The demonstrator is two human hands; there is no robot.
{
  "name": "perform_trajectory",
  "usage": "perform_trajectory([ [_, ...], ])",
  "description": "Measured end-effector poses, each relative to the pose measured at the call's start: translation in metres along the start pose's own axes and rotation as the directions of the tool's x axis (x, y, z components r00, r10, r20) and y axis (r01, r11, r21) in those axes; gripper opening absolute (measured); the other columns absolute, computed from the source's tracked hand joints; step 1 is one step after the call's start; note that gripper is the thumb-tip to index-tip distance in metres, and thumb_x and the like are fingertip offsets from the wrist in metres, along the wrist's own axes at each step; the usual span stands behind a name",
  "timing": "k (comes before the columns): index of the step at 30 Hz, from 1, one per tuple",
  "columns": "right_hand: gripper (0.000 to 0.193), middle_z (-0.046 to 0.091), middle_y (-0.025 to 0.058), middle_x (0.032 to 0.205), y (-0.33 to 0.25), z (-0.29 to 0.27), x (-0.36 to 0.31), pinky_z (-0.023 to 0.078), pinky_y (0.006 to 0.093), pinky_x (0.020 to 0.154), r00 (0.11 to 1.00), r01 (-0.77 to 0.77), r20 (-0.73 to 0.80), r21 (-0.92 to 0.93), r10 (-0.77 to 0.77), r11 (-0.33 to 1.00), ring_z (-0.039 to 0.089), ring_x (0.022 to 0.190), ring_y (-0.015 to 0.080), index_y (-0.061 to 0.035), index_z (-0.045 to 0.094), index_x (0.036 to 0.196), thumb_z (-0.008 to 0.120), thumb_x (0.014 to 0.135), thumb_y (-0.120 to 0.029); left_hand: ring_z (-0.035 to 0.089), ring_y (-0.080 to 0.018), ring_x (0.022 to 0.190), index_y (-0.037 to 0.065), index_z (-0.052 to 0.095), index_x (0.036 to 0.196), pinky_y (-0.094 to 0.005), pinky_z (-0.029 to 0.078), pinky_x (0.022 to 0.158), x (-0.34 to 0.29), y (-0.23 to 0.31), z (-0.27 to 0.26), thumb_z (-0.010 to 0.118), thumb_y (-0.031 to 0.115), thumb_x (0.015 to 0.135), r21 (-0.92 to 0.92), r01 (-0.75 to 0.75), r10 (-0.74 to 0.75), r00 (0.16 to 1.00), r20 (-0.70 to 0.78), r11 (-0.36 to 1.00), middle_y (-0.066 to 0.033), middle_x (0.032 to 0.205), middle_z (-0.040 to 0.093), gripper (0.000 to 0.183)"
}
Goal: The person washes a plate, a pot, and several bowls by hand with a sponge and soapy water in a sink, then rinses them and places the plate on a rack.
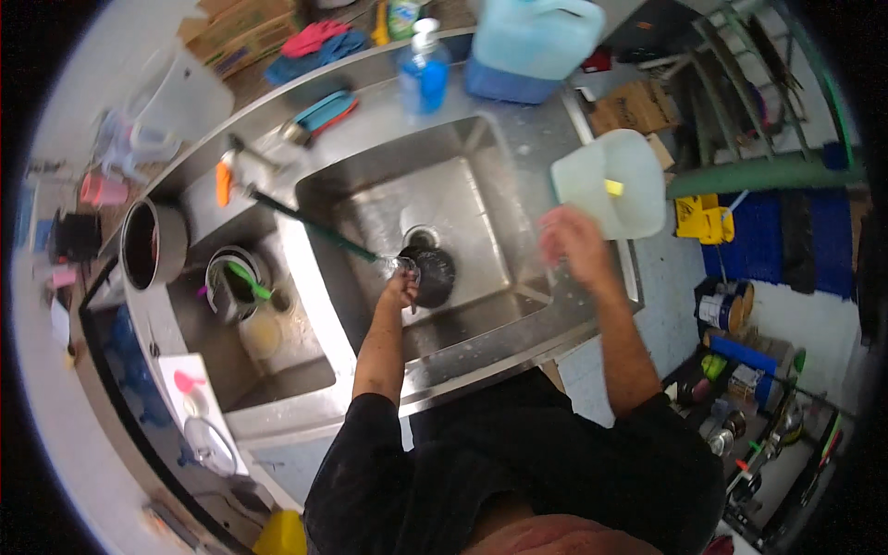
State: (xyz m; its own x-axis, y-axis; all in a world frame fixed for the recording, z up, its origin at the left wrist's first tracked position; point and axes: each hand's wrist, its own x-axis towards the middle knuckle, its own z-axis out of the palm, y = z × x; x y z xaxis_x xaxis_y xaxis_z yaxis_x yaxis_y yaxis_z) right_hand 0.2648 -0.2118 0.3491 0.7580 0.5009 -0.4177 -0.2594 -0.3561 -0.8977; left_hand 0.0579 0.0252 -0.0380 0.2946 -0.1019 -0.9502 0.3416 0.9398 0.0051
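Observation:
In the right sink basin (486, 217), my left hand (402, 289) is closed at the edge of a dark round thing (437, 277) by the drain. A shiny, clear patch by my fingers hides what they grip. The end of a dark green hose (319, 224) coming from the tap reaches this spot. My right hand (575, 245) hangs over the basin's right rim, smeared by motion. It is nearest to a translucent white container (638, 190), with a small yellow patch on it, on the steel counter; whether they touch is unclear.
At the back stand a soap pump bottle (425, 79) with blue liquid and a large jug (536, 42). The left basin (301, 365) holds a pot (231, 273) with a bright green utensil (248, 280). A deep pot (155, 242) stands on the counter's left end.

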Motion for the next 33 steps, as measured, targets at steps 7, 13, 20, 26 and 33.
perform_trajectory([
  [7,0.038,0.065,0.0227,0.092,0.033,-0.174,0.095,0.049,0.0415,0.075,0.956,0.277,0.292,-0.916,0.008,0.29,0.064,0.082,0.0313,0.0005,0.063,0.099,0.068,0.073,-0.027,0.033,-0.0095,0.046,0.009,0.053,0.096,-0.0221,0.03,0.041,0.014,0.003,0.028,0.037,0.022,0.099,-0.243,-0.145,0.126,0.988,-0.091,0.959,0.002,0.059,0.042,0.021],
  [13,0.036,0.065,0.0234,0.099,0.089,-0.14,0.181,0.048,0.0432,0.082,0.711,0.51,0.416,-0.86,0.568,-0.008,0.063,0.088,0.0344,-0.001,0.066,0.095,0.068,0.071,-0.028,0.035,-0.0059,0.05,0.014,0.054,0.102,-0.0181,0.025,0.039,-0.041,-0.022,0.013,0.043,0.031,0.098,-0.2,-0.163,0.217,0.933,0.288,0.966,0.005,0.065,0.041,0.021],
  [20,0.03,0.064,0.0247,0.096,-0.013,-0.151,0.105,0.05,0.041,0.072,0.998,0.061,0.064,-0.961,0.001,0.269,0.065,0.082,0.0323,0.0013,0.064,0.095,0.065,0.071,-0.016,0.035,-0.0066,0.056,0.002,0.049,0.102,-0.0196,0.029,0.046,-0.135,-0.051,0.078,0.041,0.016,0.098,-0.075,-0.416,0.418,0.858,0.299,0.906,0.0035,0.069,0.039,0.017],
  [26,0.053,0.065,0.0102,0.1,-0.042,-0.045,0.015,0.052,0.0346,0.08,0.83,0.481,-0.101,-0.365,-0.548,0.797,0.062,0.093,0.0207,-0.0061,0.053,0.119,0.074,0.071,-0.008,0.035,-0.006,0.056,0.009,0.053,0.097,-0.0203,0.024,0.043,-0.181,-0.07,0.142,0.042,0.023,0.098,0.072,-0.49,0.421,0.807,0.414,0.869,0.0055,0.066,0.037,0.017],
  [33,0.038,0.055,0.0122,0.113,0.116,0.128,0.074,0.042,0.0404,0.086,0.754,0.562,0.04,-0.555,-0.656,0.613,0.055,0.097,0.0319,-0.0076,0.064,0.1,0.074,0.068,-0.024,0.063,-0.0424,0.088,-0.014,0.059,0.093,-0.0482,0.047,0.077,-0.16,-0.055,0.14,0.05,0.019,0.084,0.729,-0.649,0.717,0.613,0.331,0.218,-0.0351,0.089,0.061,0.036],
])
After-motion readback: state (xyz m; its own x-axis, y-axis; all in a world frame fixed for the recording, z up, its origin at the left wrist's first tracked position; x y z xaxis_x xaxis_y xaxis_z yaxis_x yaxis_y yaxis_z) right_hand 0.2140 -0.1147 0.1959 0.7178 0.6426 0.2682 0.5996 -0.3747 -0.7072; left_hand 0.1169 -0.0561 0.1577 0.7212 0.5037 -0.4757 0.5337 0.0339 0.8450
